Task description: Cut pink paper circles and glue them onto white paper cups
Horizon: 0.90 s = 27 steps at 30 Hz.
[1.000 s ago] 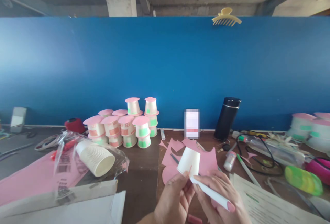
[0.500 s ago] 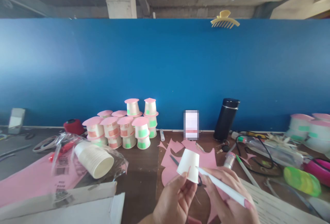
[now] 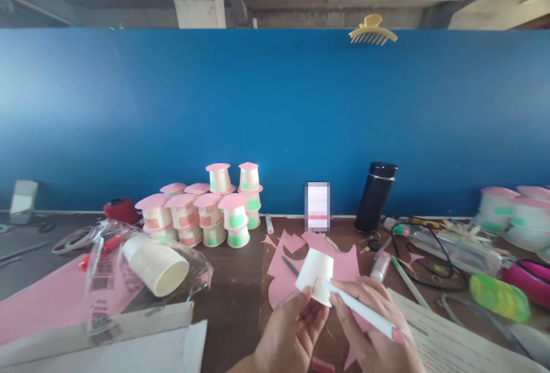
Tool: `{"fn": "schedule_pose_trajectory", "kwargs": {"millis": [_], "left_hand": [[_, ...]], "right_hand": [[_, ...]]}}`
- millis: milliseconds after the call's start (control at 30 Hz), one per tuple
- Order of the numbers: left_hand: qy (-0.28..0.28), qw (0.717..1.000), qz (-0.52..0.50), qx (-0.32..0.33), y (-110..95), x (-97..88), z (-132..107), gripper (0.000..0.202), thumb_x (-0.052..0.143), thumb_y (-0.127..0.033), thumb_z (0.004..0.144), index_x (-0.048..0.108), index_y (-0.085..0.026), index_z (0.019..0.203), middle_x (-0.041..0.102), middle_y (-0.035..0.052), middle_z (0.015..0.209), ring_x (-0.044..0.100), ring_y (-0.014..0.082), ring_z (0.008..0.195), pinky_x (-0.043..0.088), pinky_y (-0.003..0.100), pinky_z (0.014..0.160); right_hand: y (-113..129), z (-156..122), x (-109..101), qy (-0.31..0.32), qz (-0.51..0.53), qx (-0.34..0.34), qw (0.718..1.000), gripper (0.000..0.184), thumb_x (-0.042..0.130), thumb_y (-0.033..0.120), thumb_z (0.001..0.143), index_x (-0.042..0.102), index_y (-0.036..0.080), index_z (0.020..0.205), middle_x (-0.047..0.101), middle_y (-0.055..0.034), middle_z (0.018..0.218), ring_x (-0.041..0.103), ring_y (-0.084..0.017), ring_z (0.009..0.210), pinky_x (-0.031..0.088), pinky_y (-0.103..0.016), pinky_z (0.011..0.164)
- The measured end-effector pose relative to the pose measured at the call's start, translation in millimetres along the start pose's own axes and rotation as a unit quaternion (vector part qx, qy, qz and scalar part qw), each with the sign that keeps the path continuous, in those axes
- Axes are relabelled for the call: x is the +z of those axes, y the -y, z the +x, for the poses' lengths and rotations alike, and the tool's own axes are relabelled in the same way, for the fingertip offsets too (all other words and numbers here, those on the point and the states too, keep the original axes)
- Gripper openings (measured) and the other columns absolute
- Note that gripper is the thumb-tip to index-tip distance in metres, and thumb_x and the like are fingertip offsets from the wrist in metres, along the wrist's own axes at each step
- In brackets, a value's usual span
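My left hand (image 3: 292, 324) grips a white paper cup (image 3: 314, 267) by its rim, the cup upside down and slightly tilted. A white marker (image 3: 365, 309) with a pink end is pinched in my right hand (image 3: 380, 327), its tip against the cup's side near a short reddish line. Beneath the cup lies cut pink paper (image 3: 286, 287), with a dark scissor blade (image 3: 290, 266) showing beside the cup; the rest of the scissors is mostly hidden.
Stacked cups with pink paper tops (image 3: 210, 215) stand at the back left. Nearer are nested paper cups (image 3: 161, 270) in a clear bag. A black flask (image 3: 376, 198) and a blurred-out phone (image 3: 317, 207) stand by the blue partition (image 3: 275, 103). Cables and a printed sheet (image 3: 455, 338) lie right.
The marker tip has moved left across the cup's side, and my right hand has shifted slightly left with it. My left hand still holds the cup in nearly the same place.
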<state>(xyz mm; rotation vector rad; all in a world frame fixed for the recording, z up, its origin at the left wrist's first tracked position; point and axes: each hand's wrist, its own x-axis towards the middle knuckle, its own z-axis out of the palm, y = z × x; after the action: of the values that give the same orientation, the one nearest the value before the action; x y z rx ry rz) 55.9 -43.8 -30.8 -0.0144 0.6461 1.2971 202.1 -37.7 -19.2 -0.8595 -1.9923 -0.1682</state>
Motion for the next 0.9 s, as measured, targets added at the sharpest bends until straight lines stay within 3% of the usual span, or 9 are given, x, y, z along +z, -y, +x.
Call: {"fn": "schedule_pose_trajectory", "kwargs": {"millis": [500,900], "left_hand": [[0.002,1.000,0.013,0.000,-0.5,1.7,-2.8,0.016,0.064,-0.006,0.079,0.065,-0.007,0.095,0.072,0.0128,0.081,0.070,0.0206,0.079,0.057,0.031,0.080],[0.002,1.000,0.018,-0.005,-1.7,0.5,-2.8,0.012,0.066,-0.007,0.078,0.065,-0.006,0.090,0.072,0.0144,0.081,0.070,0.0203,0.076,0.056,0.031,0.080]], "right_hand": [[-1.0,3.4,-1.6,0.002,-0.018,-0.010,1.000,0.020,0.059,0.015,0.086,0.064,0.015,0.105,0.071,-0.0076,0.087,0.066,-0.021,0.077,0.050,-0.039,0.076],[-1.2,3.1,-1.9,0.000,-0.015,-0.012,1.000,0.021,0.059,0.013,0.085,0.064,0.016,0.105,0.071,-0.0068,0.086,0.066,-0.021,0.076,0.048,-0.041,0.078]]}}
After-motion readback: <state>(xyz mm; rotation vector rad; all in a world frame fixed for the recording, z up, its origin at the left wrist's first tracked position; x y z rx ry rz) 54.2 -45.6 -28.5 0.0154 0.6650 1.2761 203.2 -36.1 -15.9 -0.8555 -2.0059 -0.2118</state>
